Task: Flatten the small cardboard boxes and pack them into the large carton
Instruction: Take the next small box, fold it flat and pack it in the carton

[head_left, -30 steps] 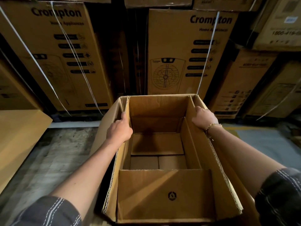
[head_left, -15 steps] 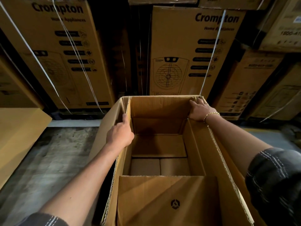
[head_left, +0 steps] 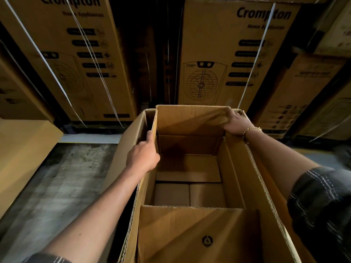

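Noted left hand (head_left: 143,154) clamped on the top edge of the left wall (head_left: 129,141) of the large carton (head_left: 252,186). Thumb laid straight along that edge toward the far end, fingers wrapped over it into the carton, tips hidden. Left forearm stretched straight in from lower left, bare up to a striped sleeve (head_left: 47,260).

Noted right hand (head_left: 235,123) at the far right corner, fingers curled and pinching the top corner of the far flap (head_left: 190,118), which is bent and creased there. Bracelet (head_left: 251,129) at the wrist; forearm angled in from a dark striped sleeve (head_left: 322,205) at right.

Located the carton on the floor (head_left: 57,186), upright and open-topped, between both forearms. Far flap standing up. Near flap (head_left: 190,234), with a small round mark, folded inward over the near part of the opening. Right wall (head_left: 230,177) upright, corrugated top edge exposed.

Saw flat cardboard panels (head_left: 171,194) side by side at the bottom, a further sheet beyond them. Cannot tell whether flattened small boxes or the carton's own bottom flaps.

Recorded the surroundings: printed cartons (head_left: 218,54) bound with white strapping (head_left: 254,67) stacked just behind the far end. Tan cardboard slab (head_left: 22,158) at left, a strip of concrete floor between it and the left wall.
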A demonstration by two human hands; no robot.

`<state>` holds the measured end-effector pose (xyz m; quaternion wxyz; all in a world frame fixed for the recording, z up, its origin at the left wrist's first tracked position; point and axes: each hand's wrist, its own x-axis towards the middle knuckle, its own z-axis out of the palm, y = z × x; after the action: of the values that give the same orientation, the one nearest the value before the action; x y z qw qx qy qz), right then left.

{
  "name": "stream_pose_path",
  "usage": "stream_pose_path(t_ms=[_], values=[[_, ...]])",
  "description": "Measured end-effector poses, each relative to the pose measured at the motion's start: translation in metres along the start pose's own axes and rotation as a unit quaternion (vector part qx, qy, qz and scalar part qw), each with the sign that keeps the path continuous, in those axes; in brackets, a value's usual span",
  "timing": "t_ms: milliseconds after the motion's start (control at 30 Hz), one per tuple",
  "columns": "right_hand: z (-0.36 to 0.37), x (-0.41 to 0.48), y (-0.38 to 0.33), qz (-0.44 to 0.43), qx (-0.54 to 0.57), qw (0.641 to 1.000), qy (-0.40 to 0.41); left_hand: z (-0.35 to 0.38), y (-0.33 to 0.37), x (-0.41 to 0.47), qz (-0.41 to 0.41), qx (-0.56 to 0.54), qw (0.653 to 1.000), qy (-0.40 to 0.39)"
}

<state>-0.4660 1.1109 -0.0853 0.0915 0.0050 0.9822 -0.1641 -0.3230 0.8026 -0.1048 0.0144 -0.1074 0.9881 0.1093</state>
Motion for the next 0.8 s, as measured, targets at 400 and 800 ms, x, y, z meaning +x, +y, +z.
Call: stream_pose_path(t_ms=[400, 800], values=[[0.005, -0.037, 0.006, -0.008, -0.046, 0.999, -0.011, 0.0, 0.007, -0.003, 0.013, 0.005, 1.0, 0.0], [0.045, -0.2, -0.028, -0.141, -0.216, 0.963, -0.08, -0.019, 0.005, -0.013, -0.007, 0.018, 0.998, -0.052]])
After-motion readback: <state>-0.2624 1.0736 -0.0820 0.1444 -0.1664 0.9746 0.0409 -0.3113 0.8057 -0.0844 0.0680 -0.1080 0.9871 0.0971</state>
